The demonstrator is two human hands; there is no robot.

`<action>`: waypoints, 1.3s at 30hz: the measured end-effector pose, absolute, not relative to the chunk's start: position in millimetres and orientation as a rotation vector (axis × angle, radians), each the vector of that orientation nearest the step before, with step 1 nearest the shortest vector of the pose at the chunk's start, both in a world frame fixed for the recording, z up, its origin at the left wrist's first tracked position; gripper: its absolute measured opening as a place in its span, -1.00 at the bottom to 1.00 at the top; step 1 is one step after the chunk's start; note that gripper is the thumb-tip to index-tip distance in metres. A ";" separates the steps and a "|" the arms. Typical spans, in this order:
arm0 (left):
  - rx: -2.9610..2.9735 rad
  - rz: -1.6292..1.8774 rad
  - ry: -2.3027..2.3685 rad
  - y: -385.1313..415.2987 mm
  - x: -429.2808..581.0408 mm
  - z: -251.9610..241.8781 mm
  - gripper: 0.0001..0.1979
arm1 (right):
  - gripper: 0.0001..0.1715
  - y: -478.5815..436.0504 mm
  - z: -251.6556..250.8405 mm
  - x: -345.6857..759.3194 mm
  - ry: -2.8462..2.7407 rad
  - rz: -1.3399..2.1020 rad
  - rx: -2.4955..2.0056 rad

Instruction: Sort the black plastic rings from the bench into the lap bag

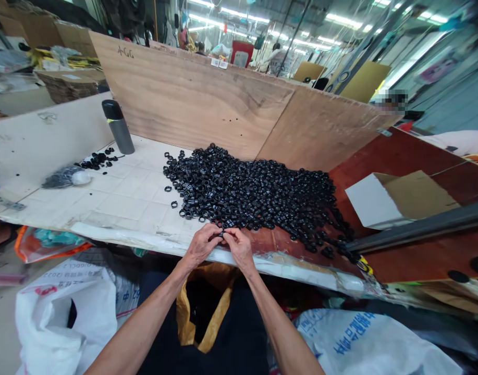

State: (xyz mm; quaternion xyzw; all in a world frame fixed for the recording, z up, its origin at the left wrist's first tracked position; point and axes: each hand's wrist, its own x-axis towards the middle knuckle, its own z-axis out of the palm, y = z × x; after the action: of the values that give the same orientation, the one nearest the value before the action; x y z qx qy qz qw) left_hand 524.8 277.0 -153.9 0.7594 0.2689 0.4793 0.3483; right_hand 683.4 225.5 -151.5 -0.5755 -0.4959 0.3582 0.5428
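Note:
My left hand [203, 241] and my right hand [237, 245] meet at the front edge of the workbench. Between the fingertips of both hands is a small black ring-shaped part [222, 234], mostly covered by the fingers. Just beyond them spreads a large heap of black ring-shaped parts [246, 190], with a few loose ones at its left side. Below my wrists, an open yellow-brown bag [184, 317] sits at my lap, its inside dark with some black pieces dimly visible.
A grey bottle [120, 130] stands at the back left, near small black bits [100, 159] and a filled plastic bag [62, 177]. Wooden boards [192, 88] wall the bench. On the right are an open carton [399, 200] and a dark metal bar [418, 225]. White sacks [62, 307] lie below.

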 end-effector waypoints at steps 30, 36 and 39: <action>1.913 1.102 0.765 275.1 524.1 -150.9 -0.80 | -0.70 222.5 -146.6 680.7 -1.428 0.603 -1.453; 1.909 1.109 0.764 274.4 524.3 -148.0 -0.83 | -0.68 224.0 -148.7 681.1 -1.428 0.582 -1.468; 1.913 1.118 0.761 274.5 524.2 -147.9 -0.83 | -0.68 225.1 -151.4 682.4 -1.386 0.630 -1.466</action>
State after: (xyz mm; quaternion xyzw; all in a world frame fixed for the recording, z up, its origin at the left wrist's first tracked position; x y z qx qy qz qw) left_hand 524.2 274.5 -147.9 0.7523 0.2992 0.4397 0.3889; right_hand 682.4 225.1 -151.4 -0.6040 -0.5711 0.2596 0.4916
